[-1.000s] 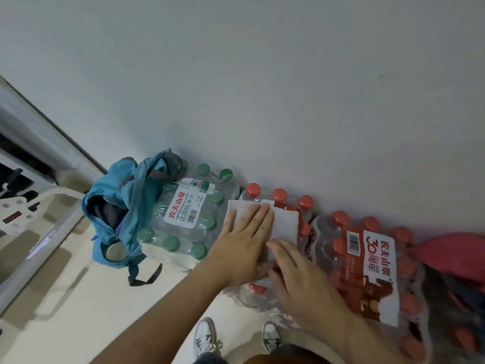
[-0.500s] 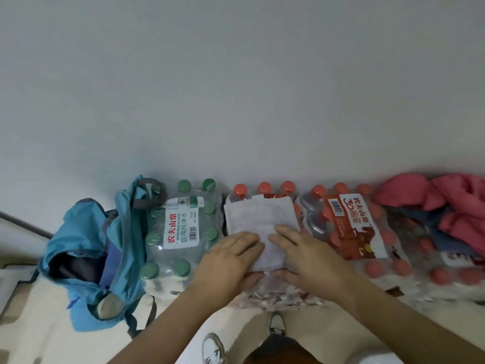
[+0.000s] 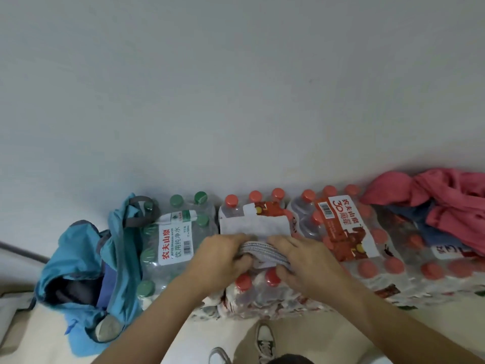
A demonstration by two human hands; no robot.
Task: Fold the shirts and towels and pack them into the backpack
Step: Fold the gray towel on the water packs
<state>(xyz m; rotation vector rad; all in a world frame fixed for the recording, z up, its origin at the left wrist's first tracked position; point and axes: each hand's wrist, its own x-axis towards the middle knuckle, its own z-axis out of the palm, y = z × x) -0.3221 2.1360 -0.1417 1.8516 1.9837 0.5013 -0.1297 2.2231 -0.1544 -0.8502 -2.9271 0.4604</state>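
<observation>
A small white towel [image 3: 253, 225] lies on a pack of red-capped water bottles [image 3: 262, 290] against the wall. Its near edge is lifted and curled over, showing a grey ribbed fold. My left hand [image 3: 221, 258] grips that edge from the left, and my right hand [image 3: 301, 258] grips it from the right. The blue backpack [image 3: 84, 261] stands open on the floor at the left, with a dark inside. A pink shirt [image 3: 446, 203] lies crumpled over a dark blue garment [image 3: 430, 232] on the bottle packs at the far right.
A pack of green-capped bottles [image 3: 173, 240] sits between the backpack and the towel. More red-capped packs [image 3: 346, 232] run to the right along the white wall [image 3: 236, 88]. My shoes [image 3: 265, 342] stand on the light floor below.
The camera swung right, bringing the pink shirt into view. Both hands went from pressing flat on the towel to gripping its near edge and lifting it into a fold.
</observation>
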